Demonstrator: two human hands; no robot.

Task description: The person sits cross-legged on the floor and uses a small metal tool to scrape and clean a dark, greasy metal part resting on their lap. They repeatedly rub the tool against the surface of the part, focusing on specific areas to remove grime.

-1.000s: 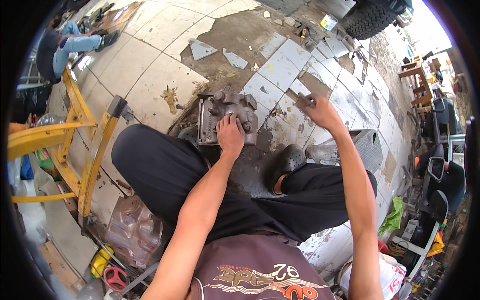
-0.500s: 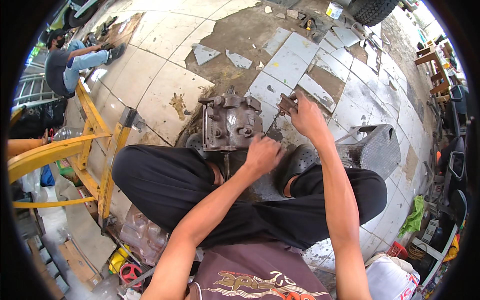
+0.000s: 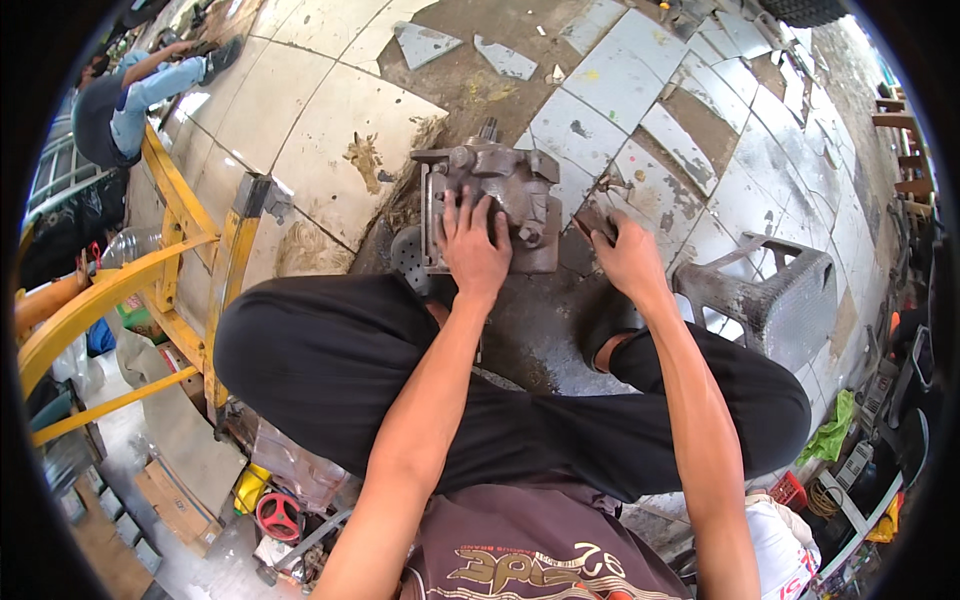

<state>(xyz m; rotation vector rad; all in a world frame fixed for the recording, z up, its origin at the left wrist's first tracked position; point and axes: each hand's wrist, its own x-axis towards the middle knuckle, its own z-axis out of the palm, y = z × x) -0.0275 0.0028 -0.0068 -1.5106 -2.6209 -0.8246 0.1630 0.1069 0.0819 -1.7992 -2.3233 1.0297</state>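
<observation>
A greasy, grey-brown gearbox [image 3: 530, 190] rests on the floor between my feet, a splined shaft end sticking out at its far side. My left hand [image 3: 474, 245] lies on the left part of this housing, fingers stretched apart, palm down. To the right of the gearbox, my right hand [image 3: 630, 258] is closed on a small, dark brown metal piece [image 3: 592, 220], pinched between thumb and fingers. Its exact kind is unclear, partly because the fingers cover it. A gap separates the right hand from the housing.
A worn grey plastic stool [image 3: 800, 300] stands right of my right knee. Left is a yellow metal frame [image 3: 228, 300], with a seated person [image 3: 110, 115] beyond it. Cracked, loose tiles [image 3: 620, 60] cover the far floor. A green cloth [image 3: 830, 428] lies at the right.
My left hand has moved from the gearbox's near right edge onto its left part. The gearbox looks turned or tilted. My right hand came closer with the metal piece, and the view has shifted.
</observation>
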